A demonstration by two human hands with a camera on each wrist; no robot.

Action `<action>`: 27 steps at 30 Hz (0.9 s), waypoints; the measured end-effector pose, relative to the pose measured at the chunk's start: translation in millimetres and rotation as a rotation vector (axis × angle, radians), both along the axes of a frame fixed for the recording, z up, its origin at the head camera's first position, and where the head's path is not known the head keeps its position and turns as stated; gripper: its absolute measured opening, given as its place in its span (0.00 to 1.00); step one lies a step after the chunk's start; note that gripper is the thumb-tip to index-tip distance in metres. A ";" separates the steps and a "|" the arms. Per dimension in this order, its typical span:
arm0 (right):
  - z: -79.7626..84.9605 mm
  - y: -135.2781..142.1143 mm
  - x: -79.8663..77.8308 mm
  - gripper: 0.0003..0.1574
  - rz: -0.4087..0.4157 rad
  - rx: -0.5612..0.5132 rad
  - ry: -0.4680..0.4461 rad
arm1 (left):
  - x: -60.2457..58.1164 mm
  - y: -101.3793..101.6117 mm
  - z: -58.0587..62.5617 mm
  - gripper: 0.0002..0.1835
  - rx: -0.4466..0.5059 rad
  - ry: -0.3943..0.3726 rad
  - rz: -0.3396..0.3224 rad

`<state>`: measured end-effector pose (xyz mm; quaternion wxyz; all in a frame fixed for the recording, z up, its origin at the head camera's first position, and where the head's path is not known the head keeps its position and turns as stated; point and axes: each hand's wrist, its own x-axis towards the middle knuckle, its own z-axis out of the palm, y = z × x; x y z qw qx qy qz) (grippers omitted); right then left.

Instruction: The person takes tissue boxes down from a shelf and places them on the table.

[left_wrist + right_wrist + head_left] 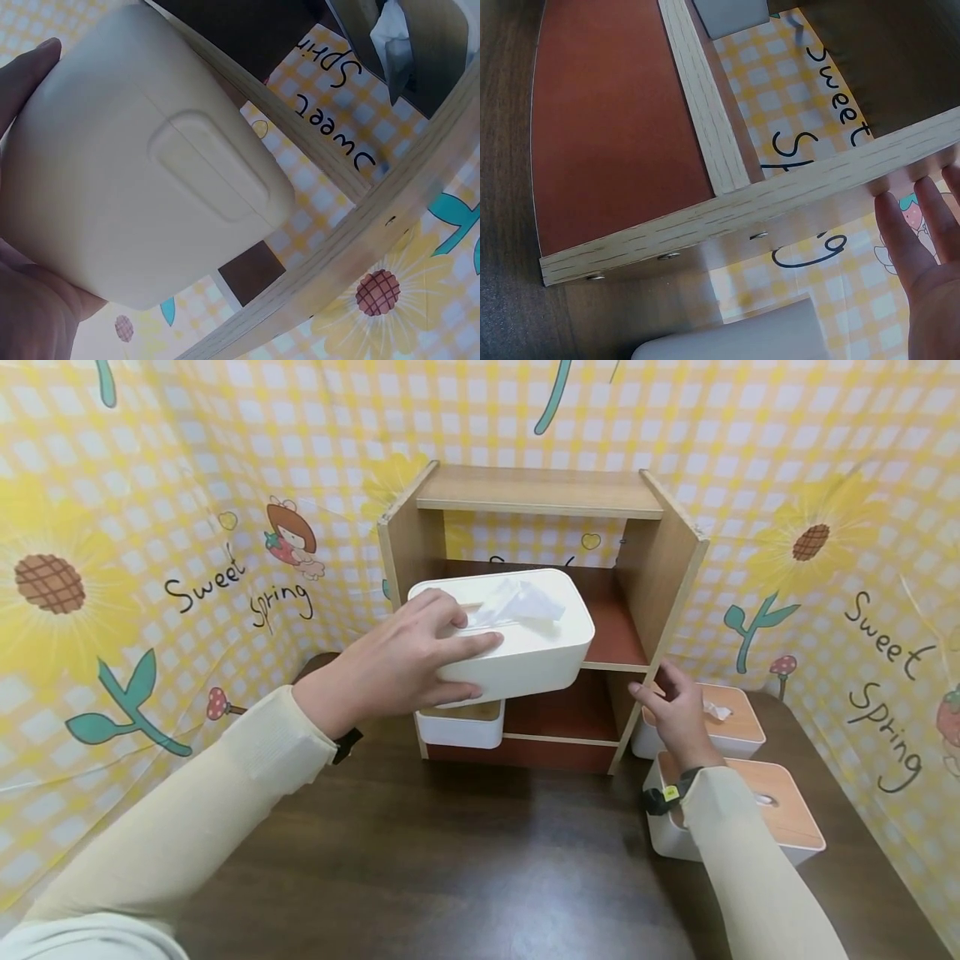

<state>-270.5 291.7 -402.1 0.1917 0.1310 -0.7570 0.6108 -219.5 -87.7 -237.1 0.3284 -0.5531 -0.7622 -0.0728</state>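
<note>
My left hand (420,652) grips a white tissue box (525,664) by its left end, fingers over the top and thumb lower on its side. A crumpled tissue (525,603) pokes out of its slot. Tilted slightly, the box overlaps the upper compartment of a wooden shelf unit (540,497) in the head view. The left wrist view shows its recessed handgrip (214,165). With the thumb at the front edge and fingertips (891,217) against the outer face, my right hand (678,710) holds the unit's right side panel (667,577).
Another white box (465,731) sits at the lower left of the shelf unit, jutting forward. To the right, two wood-lidded tissue boxes, a rear one (738,714) and a front one (787,802), stand on the dark table (465,868). A checked yellow cloth (337,460) hangs behind.
</note>
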 end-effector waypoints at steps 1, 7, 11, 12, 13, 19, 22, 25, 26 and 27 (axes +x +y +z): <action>0.2 0.1 -0.2 0.33 -0.001 0.006 -0.001 | 0.0 -0.2 -0.3 0.29 0.000 0.001 -0.002; 0.7 0.8 -0.5 0.33 -0.004 0.019 -0.022 | 0.7 0.8 -1.3 0.28 -0.001 0.010 -0.025; 0.7 0.4 -0.5 0.33 -0.004 0.015 -0.016 | 2.6 2.6 -3.5 0.28 0.004 0.008 -0.050; 0.6 0.3 -0.6 0.32 -0.003 0.014 -0.012 | 3.5 3.1 -4.0 0.28 0.005 0.009 -0.056; 0.6 0.2 -0.6 0.32 -0.002 0.012 -0.009 | 4.6 3.7 -4.3 0.28 0.005 0.010 -0.061; 1.5 0.5 0.7 0.33 -0.006 0.011 -0.020 | 11.1 5.9 -4.7 0.29 -0.007 0.019 -0.057; 2.4 0.7 0.9 0.33 -0.003 0.014 -0.029 | 14.8 6.1 -5.5 0.29 -0.014 0.022 -0.050; 2.3 0.6 0.4 0.33 -0.003 0.013 -0.024 | 18.8 6.5 -6.2 0.28 -0.019 0.031 -0.050; 1.8 0.6 0.1 0.33 -0.006 0.014 -0.019 | 20.1 6.8 -6.4 0.28 -0.020 0.034 -0.052; 1.4 0.8 -0.1 0.33 -0.009 0.016 -0.019 | 21.3 7.1 -6.7 0.28 -0.021 0.037 -0.053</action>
